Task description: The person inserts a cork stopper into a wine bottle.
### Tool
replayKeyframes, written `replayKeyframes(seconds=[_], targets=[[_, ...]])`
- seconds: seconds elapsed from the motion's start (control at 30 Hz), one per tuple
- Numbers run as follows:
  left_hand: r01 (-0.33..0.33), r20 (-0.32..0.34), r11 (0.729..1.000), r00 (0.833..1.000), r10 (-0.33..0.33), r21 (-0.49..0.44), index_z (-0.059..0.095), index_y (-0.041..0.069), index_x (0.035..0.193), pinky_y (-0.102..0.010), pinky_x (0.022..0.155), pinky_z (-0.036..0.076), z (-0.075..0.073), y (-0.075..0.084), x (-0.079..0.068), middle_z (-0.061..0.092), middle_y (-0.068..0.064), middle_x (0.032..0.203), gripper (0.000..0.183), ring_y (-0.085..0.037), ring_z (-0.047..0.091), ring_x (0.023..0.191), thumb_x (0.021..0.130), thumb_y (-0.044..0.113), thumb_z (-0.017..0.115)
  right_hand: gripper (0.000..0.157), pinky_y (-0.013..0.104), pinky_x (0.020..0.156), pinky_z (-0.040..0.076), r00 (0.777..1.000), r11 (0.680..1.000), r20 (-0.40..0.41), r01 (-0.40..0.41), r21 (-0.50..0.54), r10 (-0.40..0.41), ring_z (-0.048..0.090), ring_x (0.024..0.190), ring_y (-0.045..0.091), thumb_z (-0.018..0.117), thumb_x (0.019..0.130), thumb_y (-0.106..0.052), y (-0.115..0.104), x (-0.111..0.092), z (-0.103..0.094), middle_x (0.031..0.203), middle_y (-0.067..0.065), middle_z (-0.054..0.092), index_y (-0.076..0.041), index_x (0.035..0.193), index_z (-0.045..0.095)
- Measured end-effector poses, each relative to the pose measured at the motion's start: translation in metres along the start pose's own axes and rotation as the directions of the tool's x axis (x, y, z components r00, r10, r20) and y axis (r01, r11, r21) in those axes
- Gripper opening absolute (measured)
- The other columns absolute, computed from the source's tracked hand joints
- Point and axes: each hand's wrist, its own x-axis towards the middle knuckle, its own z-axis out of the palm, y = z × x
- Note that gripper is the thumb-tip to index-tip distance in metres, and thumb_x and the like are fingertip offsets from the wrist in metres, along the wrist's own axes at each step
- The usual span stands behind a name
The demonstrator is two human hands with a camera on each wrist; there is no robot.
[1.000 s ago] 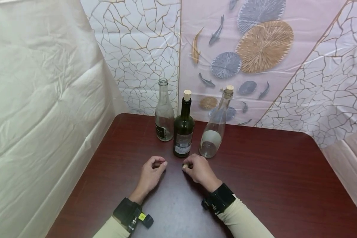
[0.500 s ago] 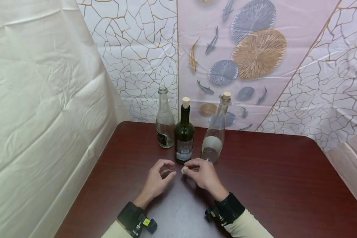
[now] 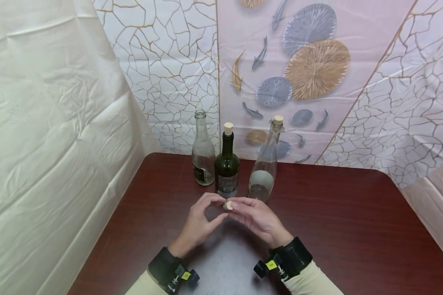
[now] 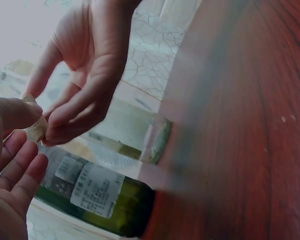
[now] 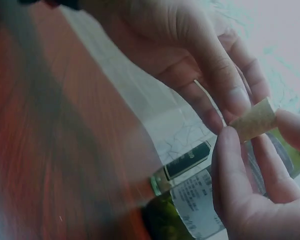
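A small tapered cork (image 5: pixel 255 121) is pinched between the thumb and fingers of my right hand (image 3: pixel 260 219), above the table in front of the bottles. My left hand (image 3: pixel 199 223) curves toward it from the left, thumb and forefinger spread, fingertips right at the cork. In the left wrist view the left thumb (image 4: pixel 17 114) overlaps the cork (image 4: pixel 36 127). Behind the hands stand a dark green bottle (image 3: pixel 227 164) with a cork (image 3: pixel 228 128) in its neck and a clear bottle (image 3: pixel 262 176) with a cork (image 3: pixel 278 119). Farther left is another clear bottle (image 3: pixel 203 151), its mouth bare.
The dark red table (image 3: pixel 325 229) runs under everything. A patterned cloth (image 3: pixel 173 61) hangs behind its far edge, and a plain pale cloth (image 3: pixel 59 164) hangs along the left side. The green bottle stands close beside the left clear one.
My right hand has lifted the cork from near the tabletop and turned it toward the left hand. The left hand has moved right and its thumb and forefinger have spread around the cork.
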Motion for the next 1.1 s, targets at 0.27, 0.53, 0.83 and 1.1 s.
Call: replayKeyframes(seconds=[0.27,0.53,0.83,1.1], targets=[[-0.016,-0.015,1.0,1.0,0.017,0.014,0.067,0.011,0.12,-0.037,0.083,0.062,0.0011,0.0039,0.0031,0.067,-0.004,0.116,0.038,-0.017,0.069,0.103,0.087,0.002,0.083,0.028,0.028,0.105,0.055,0.984,0.98,0.173,-0.065,0.187,0.032,0.07,0.117,0.014,0.049,0.109,-0.005,0.0047,0.0013,-0.0038,0.122,0.004,0.075,-0.009,0.119,0.076],[-0.022,-0.022,0.999,1.0,0.022,0.034,0.069,0.012,0.116,-0.033,0.085,0.061,0.0017,0.0025,0.0014,0.068,-0.003,0.114,0.035,-0.016,0.069,0.102,0.086,0.002,0.084,0.031,0.027,0.104,0.055,0.978,0.97,0.202,-0.093,0.224,0.047,0.069,0.115,0.013,0.046,0.111,-0.006,0.0084,0.0036,-0.0051,0.121,0.003,0.075,-0.009,0.119,0.076],[-0.029,-0.029,0.998,0.999,0.031,0.059,0.069,0.011,0.114,-0.027,0.087,0.059,0.0028,0.0004,0.0002,0.069,-0.002,0.111,0.035,-0.016,0.068,0.101,0.084,0.001,0.084,0.031,0.028,0.104,0.055,0.979,0.976,0.197,-0.098,0.196,0.058,0.069,0.113,0.014,0.046,0.111,-0.007,0.0082,0.0044,-0.0063,0.12,0.002,0.074,-0.01,0.117,0.076],[-0.019,-0.026,0.997,0.999,0.021,0.072,0.069,0.012,0.114,-0.029,0.086,0.058,0.0042,-0.0014,-0.0041,0.069,-0.001,0.109,0.034,-0.015,0.067,0.1,0.085,0.001,0.084,0.019,0.032,0.104,0.056,0.989,0.987,0.101,-0.119,0.104,0.109,0.071,0.112,0.016,0.058,0.107,-0.011,0.006,0.0021,-0.0066,0.115,0.002,0.075,-0.013,0.111,0.077]])
